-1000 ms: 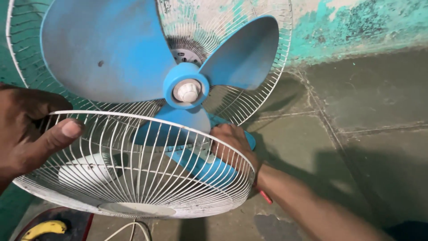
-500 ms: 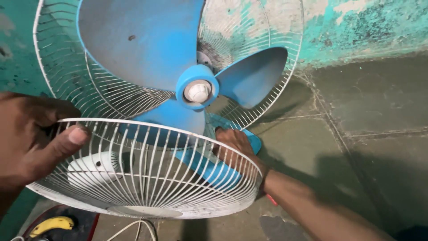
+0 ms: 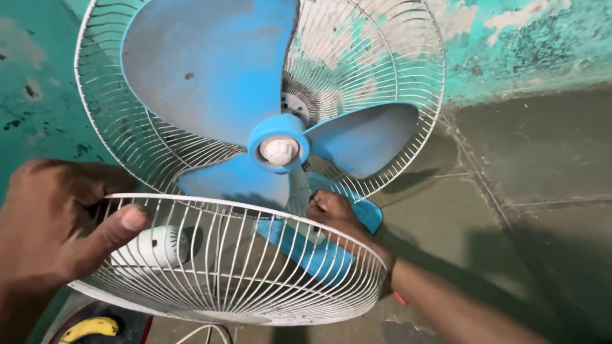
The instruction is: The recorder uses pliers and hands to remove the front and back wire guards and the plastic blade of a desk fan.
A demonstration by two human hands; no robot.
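Left hand [image 3: 57,223] grip clamped on front grille [image 3: 236,267] rim; right hand [image 3: 338,216] grasps opposite side

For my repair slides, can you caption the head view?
Both hands, left hand and right hand, grip the detached front grille below the fan's blue blades.

Single head camera, worn by me, angled downward.
Very near my fan [image 3: 274,146] and hands; apparently facing the wall [image 3: 529,44].
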